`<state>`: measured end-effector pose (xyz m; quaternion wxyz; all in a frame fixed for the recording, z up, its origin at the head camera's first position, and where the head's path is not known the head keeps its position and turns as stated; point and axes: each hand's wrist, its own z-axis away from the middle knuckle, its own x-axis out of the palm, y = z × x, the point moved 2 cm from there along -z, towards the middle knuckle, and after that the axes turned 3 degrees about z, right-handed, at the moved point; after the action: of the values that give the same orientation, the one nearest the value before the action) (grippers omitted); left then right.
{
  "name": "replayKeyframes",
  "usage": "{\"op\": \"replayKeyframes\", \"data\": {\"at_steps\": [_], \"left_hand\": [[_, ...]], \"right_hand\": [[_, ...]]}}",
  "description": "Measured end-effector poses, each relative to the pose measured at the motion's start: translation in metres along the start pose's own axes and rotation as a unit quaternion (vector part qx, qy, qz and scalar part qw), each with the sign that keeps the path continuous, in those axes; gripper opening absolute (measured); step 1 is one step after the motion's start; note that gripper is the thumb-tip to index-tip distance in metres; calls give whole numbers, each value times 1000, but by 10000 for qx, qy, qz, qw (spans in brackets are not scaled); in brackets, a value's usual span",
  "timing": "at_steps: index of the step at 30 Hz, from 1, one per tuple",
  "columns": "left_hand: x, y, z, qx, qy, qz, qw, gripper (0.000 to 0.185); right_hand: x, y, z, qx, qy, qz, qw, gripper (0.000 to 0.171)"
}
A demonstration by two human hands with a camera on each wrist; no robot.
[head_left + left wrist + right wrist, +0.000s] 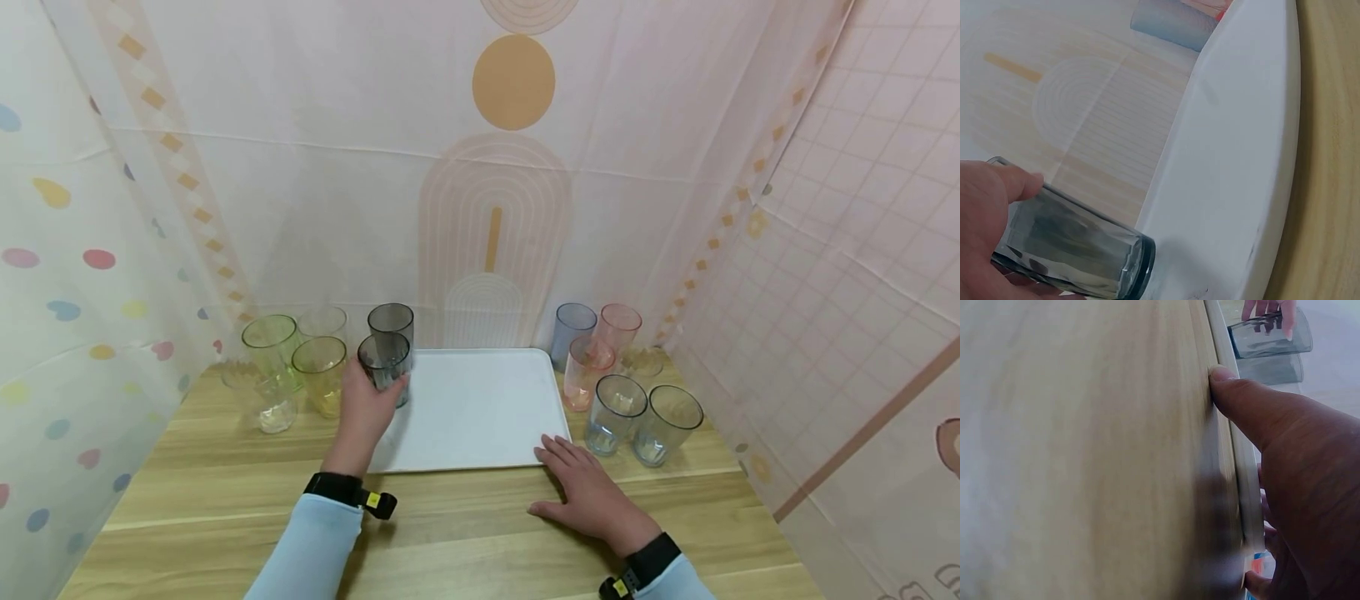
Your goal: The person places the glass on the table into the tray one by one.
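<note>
My left hand (372, 390) grips a smoky grey tumbler (384, 362) upright at the left edge of a white tray (480, 417). In the left wrist view the thumb and fingers curl round the grey tumbler (1079, 250), its base right at the tray (1235, 175); I cannot tell whether it touches. My right hand (573, 479) lies flat on the wooden table, fingers straight, fingertips at the tray's front right corner. In the right wrist view the thumb (1225, 378) presses against the tray's rim (1242, 481), and the held tumbler (1269, 339) shows far off.
A second grey tumbler (391, 322) stands just behind the held one. Green (270, 342), yellow (318, 373) and clear tumblers cluster left of the tray. Blue (573, 329), pink (620, 325) and several more tumblers (667, 425) stand right of it. Curtains close in three sides.
</note>
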<state>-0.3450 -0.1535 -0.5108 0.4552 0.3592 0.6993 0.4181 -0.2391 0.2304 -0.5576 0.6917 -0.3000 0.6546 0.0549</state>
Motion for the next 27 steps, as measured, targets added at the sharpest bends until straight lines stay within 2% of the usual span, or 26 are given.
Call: {"op": "replayKeyframes", "data": {"at_steps": [5,11,27], "left_hand": [[3,-1,-1,39,141,25,9999,94],[4,-3,-3,-75,98,-10,9999,95],[5,-6,-1,-126,85,-126,9998,97]], "right_hand": [[-1,-1,0,-12,17,13,10000,92],[-2,-2,0,18,-10,-1,10000,91],[-2,-2,1,-31,52,42,10000,90]]}}
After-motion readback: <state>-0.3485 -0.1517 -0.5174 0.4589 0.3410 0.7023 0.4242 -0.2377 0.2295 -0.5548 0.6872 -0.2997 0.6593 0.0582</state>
